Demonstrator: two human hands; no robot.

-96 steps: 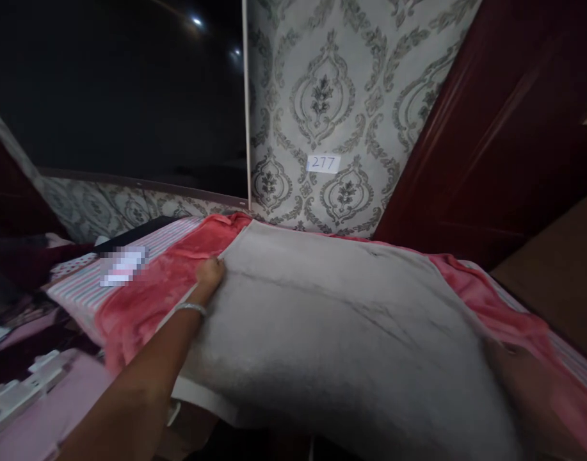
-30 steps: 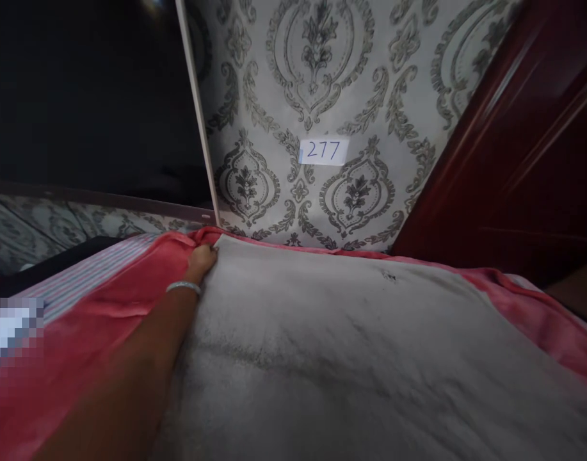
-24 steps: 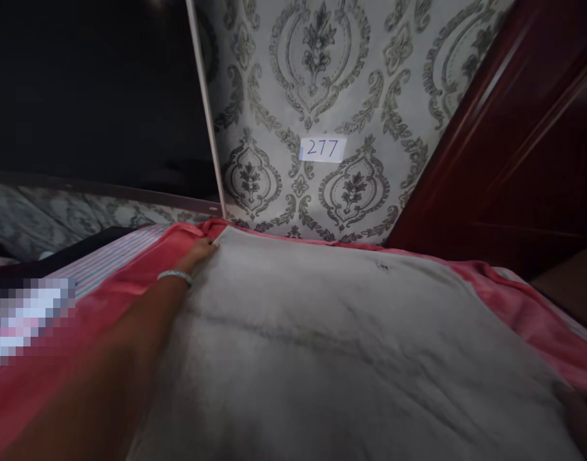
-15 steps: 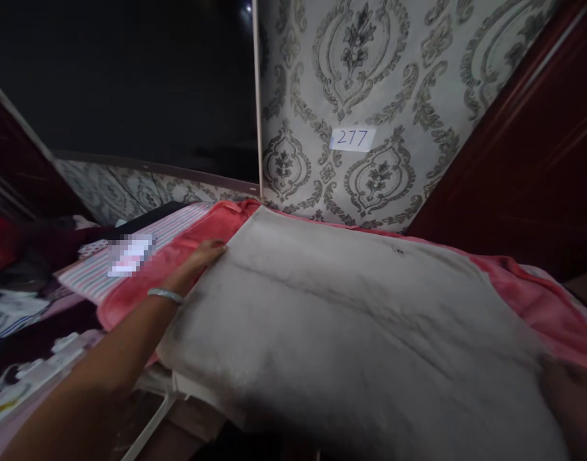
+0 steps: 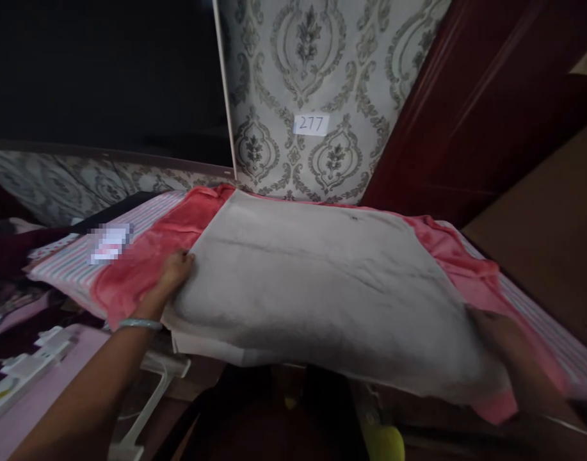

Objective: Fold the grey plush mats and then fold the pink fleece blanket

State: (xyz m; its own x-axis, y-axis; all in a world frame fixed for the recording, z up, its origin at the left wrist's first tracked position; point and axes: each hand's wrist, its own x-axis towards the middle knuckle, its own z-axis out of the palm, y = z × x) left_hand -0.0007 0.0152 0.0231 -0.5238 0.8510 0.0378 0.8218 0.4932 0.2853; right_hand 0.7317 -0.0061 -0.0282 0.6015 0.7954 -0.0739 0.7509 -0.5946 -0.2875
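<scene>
A wide grey cloth [image 5: 297, 275] with faint creases lies over a red plush cloth [image 5: 173, 221], its near edge hanging down towards me. My left hand [image 5: 176, 267] has its fingers closed on the grey cloth's left edge. On the opposite edge my right hand [image 5: 497, 330], dark and blurred, appears to grip the same cloth; its fingertips are partly hidden. Beneath both cloths is a striped cover [image 5: 65, 269], showing at the far left and right. A pink corner of cloth [image 5: 497, 406] hangs below my right hand.
A large black screen [image 5: 105, 77] stands behind on the left. The patterned wall carries a paper marked 277 [image 5: 311, 124]. Dark red wood panelling [image 5: 432, 121] rises at the right. White power strips [image 5: 38, 355] lie at lower left, near a white leg [image 5: 152, 403].
The view has turned right and tilted down. Both hands are nearer the cloth's front part, and the near edge with its overhang now shows. More of my right hand has come into view.
</scene>
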